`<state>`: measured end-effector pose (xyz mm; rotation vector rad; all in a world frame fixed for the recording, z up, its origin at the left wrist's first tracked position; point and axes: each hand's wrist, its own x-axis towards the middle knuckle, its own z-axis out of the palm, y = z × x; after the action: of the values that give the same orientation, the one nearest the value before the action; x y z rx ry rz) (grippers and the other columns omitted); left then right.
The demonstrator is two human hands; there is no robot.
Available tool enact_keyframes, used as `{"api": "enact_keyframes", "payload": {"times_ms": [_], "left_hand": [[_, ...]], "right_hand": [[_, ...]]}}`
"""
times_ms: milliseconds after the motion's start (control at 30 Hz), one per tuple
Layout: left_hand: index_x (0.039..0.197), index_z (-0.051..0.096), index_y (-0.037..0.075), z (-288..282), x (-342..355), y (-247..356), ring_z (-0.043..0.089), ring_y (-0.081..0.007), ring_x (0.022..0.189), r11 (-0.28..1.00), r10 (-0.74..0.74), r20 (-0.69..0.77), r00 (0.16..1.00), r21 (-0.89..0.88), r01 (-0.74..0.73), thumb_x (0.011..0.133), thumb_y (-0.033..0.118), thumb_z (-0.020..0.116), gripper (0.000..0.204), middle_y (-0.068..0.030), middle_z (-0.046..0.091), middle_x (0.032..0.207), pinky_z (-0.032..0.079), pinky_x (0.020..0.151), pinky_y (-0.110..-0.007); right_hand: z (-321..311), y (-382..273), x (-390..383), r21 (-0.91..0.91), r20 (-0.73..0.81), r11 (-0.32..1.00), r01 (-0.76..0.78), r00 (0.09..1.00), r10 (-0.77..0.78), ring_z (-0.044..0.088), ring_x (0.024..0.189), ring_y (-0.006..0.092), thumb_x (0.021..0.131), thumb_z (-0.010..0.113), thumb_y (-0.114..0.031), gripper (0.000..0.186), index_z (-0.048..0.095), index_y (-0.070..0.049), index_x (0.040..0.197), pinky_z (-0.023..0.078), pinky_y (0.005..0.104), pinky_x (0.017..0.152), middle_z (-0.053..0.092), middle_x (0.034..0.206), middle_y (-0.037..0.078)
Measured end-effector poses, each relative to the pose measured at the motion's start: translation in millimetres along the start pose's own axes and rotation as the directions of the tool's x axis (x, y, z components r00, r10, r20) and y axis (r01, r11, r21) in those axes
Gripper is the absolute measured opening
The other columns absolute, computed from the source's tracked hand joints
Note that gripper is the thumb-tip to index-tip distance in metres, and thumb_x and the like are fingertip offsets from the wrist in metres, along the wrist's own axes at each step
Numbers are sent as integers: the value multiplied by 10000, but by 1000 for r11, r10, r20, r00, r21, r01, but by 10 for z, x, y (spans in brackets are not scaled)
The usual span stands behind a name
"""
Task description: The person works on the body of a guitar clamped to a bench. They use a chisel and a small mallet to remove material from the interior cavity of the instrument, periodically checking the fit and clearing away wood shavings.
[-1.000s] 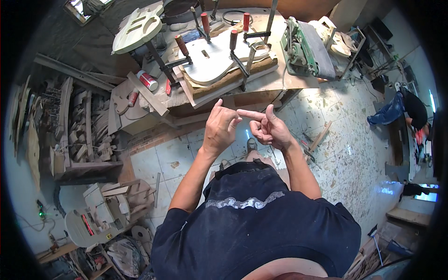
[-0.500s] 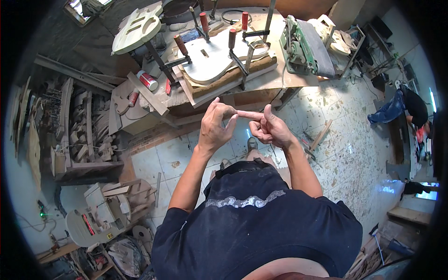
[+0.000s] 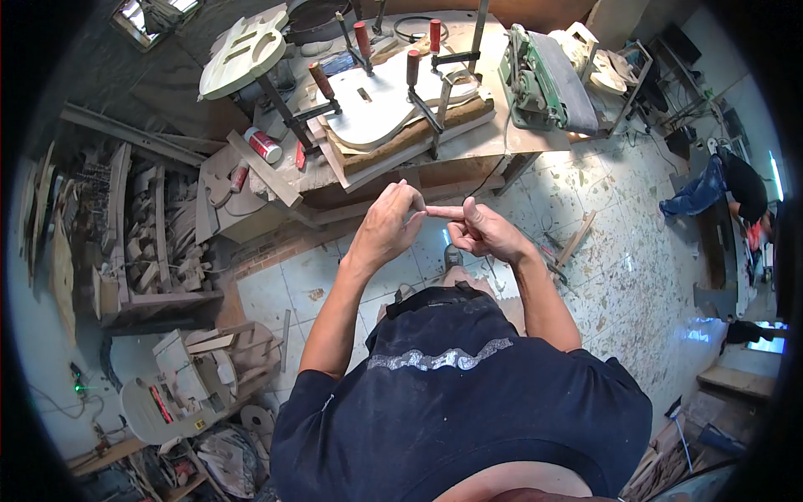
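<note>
My left hand (image 3: pixel 389 224) is raised in front of my body, its thumb and fingers closing at the tip of my right index finger. Whether some small thing lies between them I cannot make out. My right hand (image 3: pixel 485 228) points its index finger straight at the left, thumb up, with the other fingers loosely curled. No tool shows in either hand. Beyond both hands, on the workbench (image 3: pixel 535 144), lies a pale guitar body (image 3: pixel 368 121), held down by several bar clamps with red handles (image 3: pixel 412 67).
A green belt sander (image 3: pixel 535 84) stands on the bench's right. Another guitar body (image 3: pixel 242 58) is propped at the back left, near a red and white can (image 3: pixel 263 145). Wood offcuts fill a rack (image 3: pixel 159 234) at left. A person (image 3: pixel 719 184) bends over at far right.
My view has shifted slightly. Both hands keep nearly the same pose, the right index fingertip still at the left fingers; the right thumb leans a little more to the left.
</note>
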<state>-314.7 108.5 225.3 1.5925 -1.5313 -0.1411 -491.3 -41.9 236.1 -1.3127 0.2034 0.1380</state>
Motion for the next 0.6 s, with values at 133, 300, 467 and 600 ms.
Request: {"api": "enact_keyframes", "payload": {"times_ms": [133, 300, 467, 600], "left_hand": [[875, 502, 38, 27, 7, -2, 563, -287, 755, 999, -16, 21, 1000, -39, 17, 758, -82, 672, 238, -73, 544, 788, 435, 1072, -507], [868, 483, 40, 93, -21, -67, 561, -281, 772, 999, 22, -18, 1000, -48, -23, 740, -110, 653, 261, -81, 535, 793, 435, 1078, -501], [897, 478, 29, 141, -30, -36, 553, -307, 809, 997, 29, -87, 996, -65, -34, 710, -103, 646, 284, -111, 514, 828, 441, 1078, -491], [929, 477, 31, 164, -57, -40, 561, -308, 807, 995, 8, -119, 993, -95, -20, 712, -104, 645, 306, -115, 518, 822, 454, 1059, -480]], "right_hand": [[-19, 43, -10, -9, 0, 1000, -26, 1000, 26, 276, 491, 22, 957, 282, -721, 877, 428, -25, 1470, 230, 209, 427, 412, 624, -63], [11, 24, 9, 86, -5, 996, -26, 1000, 26, 264, 490, 24, 948, 268, -735, 898, 438, -18, 1462, 229, 206, 428, 412, 631, -60], [-4, 49, 50, 154, -29, 988, -4, 1000, 8, 266, 478, 19, 954, 242, -728, 901, 439, -6, 1456, 226, 193, 416, 418, 621, -49], [-32, 114, 94, 192, -27, 981, 7, 1000, -2, 280, 458, 14, 963, 230, -715, 891, 438, 0, 1453, 226, 186, 397, 430, 619, -39]]}}
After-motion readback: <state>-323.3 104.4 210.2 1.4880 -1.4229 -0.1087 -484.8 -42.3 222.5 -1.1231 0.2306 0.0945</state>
